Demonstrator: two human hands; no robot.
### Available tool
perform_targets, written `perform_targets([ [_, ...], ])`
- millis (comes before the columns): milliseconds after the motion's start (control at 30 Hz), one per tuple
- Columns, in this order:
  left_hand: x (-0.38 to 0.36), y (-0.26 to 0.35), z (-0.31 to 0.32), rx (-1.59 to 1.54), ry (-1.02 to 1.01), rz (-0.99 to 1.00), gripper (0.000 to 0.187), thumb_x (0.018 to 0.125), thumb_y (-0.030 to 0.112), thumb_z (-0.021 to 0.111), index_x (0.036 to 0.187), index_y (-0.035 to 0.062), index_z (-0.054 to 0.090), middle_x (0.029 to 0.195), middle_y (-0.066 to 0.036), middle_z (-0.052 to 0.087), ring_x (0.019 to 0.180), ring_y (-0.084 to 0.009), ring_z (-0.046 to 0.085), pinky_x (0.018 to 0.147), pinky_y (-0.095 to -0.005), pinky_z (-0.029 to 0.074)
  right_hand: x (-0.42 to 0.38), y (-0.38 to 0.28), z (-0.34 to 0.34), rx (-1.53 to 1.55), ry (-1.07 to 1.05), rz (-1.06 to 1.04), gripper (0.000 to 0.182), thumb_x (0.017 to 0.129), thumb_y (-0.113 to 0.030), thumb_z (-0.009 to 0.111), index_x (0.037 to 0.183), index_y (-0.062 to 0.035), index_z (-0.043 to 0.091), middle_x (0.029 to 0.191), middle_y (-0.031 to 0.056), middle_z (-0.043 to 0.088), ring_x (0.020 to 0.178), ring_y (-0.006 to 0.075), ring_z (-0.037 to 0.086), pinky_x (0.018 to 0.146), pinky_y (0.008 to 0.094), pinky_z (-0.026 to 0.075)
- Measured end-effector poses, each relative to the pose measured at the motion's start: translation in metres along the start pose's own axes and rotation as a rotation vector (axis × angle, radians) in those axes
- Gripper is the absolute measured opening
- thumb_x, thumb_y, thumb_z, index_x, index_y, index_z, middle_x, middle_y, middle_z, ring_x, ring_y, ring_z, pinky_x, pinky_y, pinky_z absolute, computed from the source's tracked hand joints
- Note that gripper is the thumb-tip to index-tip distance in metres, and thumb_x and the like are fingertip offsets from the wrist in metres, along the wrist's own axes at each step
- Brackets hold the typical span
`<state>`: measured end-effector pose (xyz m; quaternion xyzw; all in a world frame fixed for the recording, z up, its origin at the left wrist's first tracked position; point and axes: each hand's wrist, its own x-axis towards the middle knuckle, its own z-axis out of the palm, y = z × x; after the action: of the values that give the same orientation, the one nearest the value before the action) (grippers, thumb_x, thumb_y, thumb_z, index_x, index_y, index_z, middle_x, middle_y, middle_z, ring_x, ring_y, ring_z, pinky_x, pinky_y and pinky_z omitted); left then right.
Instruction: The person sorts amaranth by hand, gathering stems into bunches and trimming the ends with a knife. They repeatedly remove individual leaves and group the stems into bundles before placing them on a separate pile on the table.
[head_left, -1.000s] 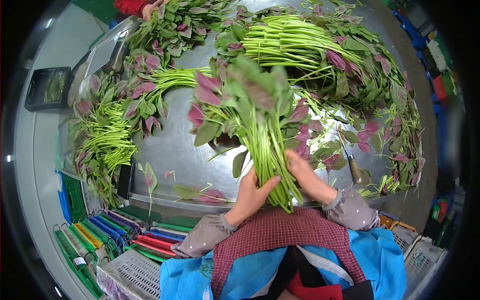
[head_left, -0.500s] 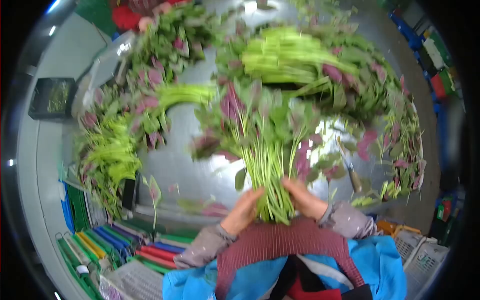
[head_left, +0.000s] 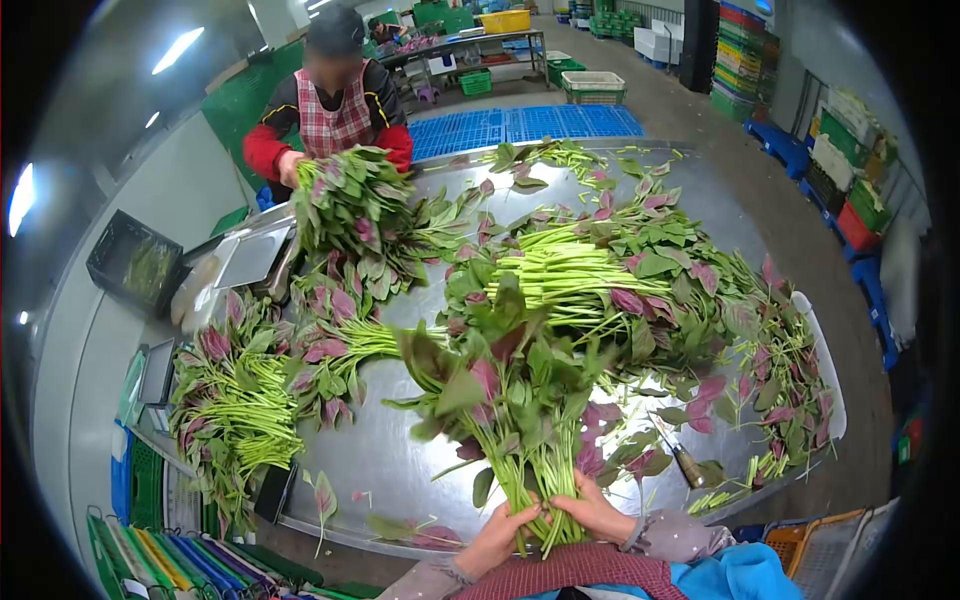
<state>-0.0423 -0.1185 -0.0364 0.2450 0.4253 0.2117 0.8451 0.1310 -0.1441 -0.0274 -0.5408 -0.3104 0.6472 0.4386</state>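
A bunch of leafy stems (head_left: 520, 420) stands upright near the front edge of the metal table, leaves pointing away from me. My left hand (head_left: 500, 535) is closed round the lower stems on the left side. On the right side, my right hand (head_left: 592, 512) grips the stem ends, close to my left hand. Behind the bunch lies a large pile of green stems (head_left: 570, 275) with green and purple leaves. A knife (head_left: 685, 462) with a wooden handle rests on the table to the right of my right hand.
More stems lie in a heap (head_left: 240, 410) at the left. Across the metal table (head_left: 400, 410), a co-worker (head_left: 335, 110) in a checked apron holds another bunch (head_left: 355, 205). Cut trimmings lie along the right edge. A dark crate (head_left: 135, 262) stands at the far left, stacked crates (head_left: 740, 60) at the back right.
The view has tilted up, showing the co-worker and the room behind. The bunch's leaves have shifted and spread, and its stems now part into two clumps between my hands.
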Motion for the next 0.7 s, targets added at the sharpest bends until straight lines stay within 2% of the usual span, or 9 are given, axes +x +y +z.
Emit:
perform_targets([
  [267, -0.032, 0.049, -0.015, -0.112, -0.042, 0.201, 0.017, 0.091, 0.013, 0.043, 0.104, 0.0028, 0.038, 0.072, -0.006, 0.046, 0.065, -0.0182, 0.053, 0.063, -0.035, 0.049, -0.025, -0.065, -0.019, -0.031, -0.008, -0.058, 0.043, 0.082, -0.005, 0.051, 0.122, -0.001, 0.035, 0.077, 0.0054, 0.053, 0.055, 0.0109, 0.052, 0.048, 0.0235, 0.046],
  [333, -0.052, 0.091, -0.018, 0.28, 0.104, 0.511, 0.018, 0.091, 0.013, 0.042, 0.106, 0.0029, 0.039, 0.06, -0.002, 0.044, 0.048, -0.0125, 0.045, 0.047, -0.0287, 0.043, -0.023, -0.07, -0.05, -0.278, -0.052, -0.291, 0.049, 0.081, -0.011, 0.053, 0.126, -0.0019, 0.035, 0.085, 0.0086, 0.059, 0.06, 0.0145, 0.056, 0.052, 0.0304, 0.047],
  [367, -0.042, 0.093, -0.033, 0.568, 0.245, 0.43, 0.02, 0.09, 0.016, 0.045, 0.104, 0.0024, 0.042, 0.057, 0.0, 0.043, 0.046, -0.0101, 0.043, 0.044, -0.0242, 0.04, -0.004, -0.055, -0.072, -0.624, -0.015, -0.588, 0.05, 0.08, -0.012, 0.055, 0.125, -0.0006, 0.035, 0.084, 0.0131, 0.061, 0.063, 0.0233, 0.061, 0.056, 0.0369, 0.048],
  [400, -0.053, 0.089, -0.037, 0.556, 0.256, 0.405, 0.02, 0.09, 0.016, 0.045, 0.104, 0.0024, 0.042, 0.057, 0.0, 0.043, 0.046, -0.0101, 0.043, 0.044, -0.0242, 0.04, 0.006, -0.045, -0.094, -1.086, 0.102, -0.485, 0.047, 0.08, -0.013, 0.055, 0.122, 0.0009, 0.038, 0.079, 0.0179, 0.061, 0.066, 0.0327, 0.061, 0.06, 0.0404, 0.047],
  [467, -0.054, 0.105, -0.043, 0.868, 0.342, 0.336, 0.02, 0.09, 0.02, 0.046, 0.096, 0.0014, 0.046, 0.055, 0.002, 0.042, 0.045, -0.0089, 0.043, 0.042, -0.0215, 0.037, -0.013, -0.097, -0.083, -1.178, 0.162, -0.457, 0.042, 0.079, -0.011, 0.057, 0.118, -0.0005, 0.042, 0.078, 0.0218, 0.059, 0.069, 0.0367, 0.06, 0.059, 0.0403, 0.047],
  [533, -0.072, 0.129, -0.052, 0.481, 0.389, 0.716, 0.02, 0.09, 0.022, 0.046, 0.092, 0.002, 0.05, 0.054, 0.003, 0.041, 0.044, -0.0074, 0.04, 0.041, -0.0204, 0.034, -0.018, -0.114, -0.076, -0.992, 0.409, -0.939, 0.036, 0.078, -0.008, 0.058, 0.111, -0.0006, 0.046, 0.078, 0.0213, 0.059, 0.068, 0.0367, 0.059, 0.057, 0.0407, 0.046],
  [600, -0.069, 0.127, -0.04, 0.185, 0.351, 0.604, 0.02, 0.089, 0.022, 0.047, 0.089, 0.0029, 0.051, 0.053, 0.003, 0.041, 0.043, -0.0056, 0.038, 0.04, -0.0204, 0.032, -0.008, -0.113, -0.065, -1.011, 0.423, -0.851, 0.035, 0.076, -0.007, 0.06, 0.108, 0.0016, 0.047, 0.078, 0.0193, 0.06, 0.068, 0.0383, 0.058, 0.056, 0.0405, 0.046],
  [667, -0.046, 0.117, -0.043, 0.845, 0.444, 0.436, 0.018, 0.089, 0.023, 0.048, 0.088, 0.0044, 0.05, 0.052, 0.005, 0.037, 0.042, -0.0042, 0.033, 0.039, -0.0203, 0.029, 0.01, -0.106, -0.079, -1.512, 0.231, -0.588, 0.035, 0.076, -0.006, 0.06, 0.108, -0.0007, 0.048, 0.079, 0.0192, 0.059, 0.068, 0.0379, 0.058, 0.056, 0.0407, 0.045],
  [700, -0.037, 0.135, -0.038, 0.863, 0.416, 0.471, 0.018, 0.089, 0.023, 0.048, 0.088, 0.0044, 0.05, 0.052, 0.005, 0.037, 0.042, -0.0042, 0.033, 0.039, -0.0203, 0.029, 0.004, -0.122, -0.063, -1.237, 0.342, -0.822, 0.032, 0.077, -0.009, 0.059, 0.106, -0.0022, 0.048, 0.077, 0.0193, 0.059, 0.068, 0.038, 0.058, 0.056, 0.0417, 0.045],
])
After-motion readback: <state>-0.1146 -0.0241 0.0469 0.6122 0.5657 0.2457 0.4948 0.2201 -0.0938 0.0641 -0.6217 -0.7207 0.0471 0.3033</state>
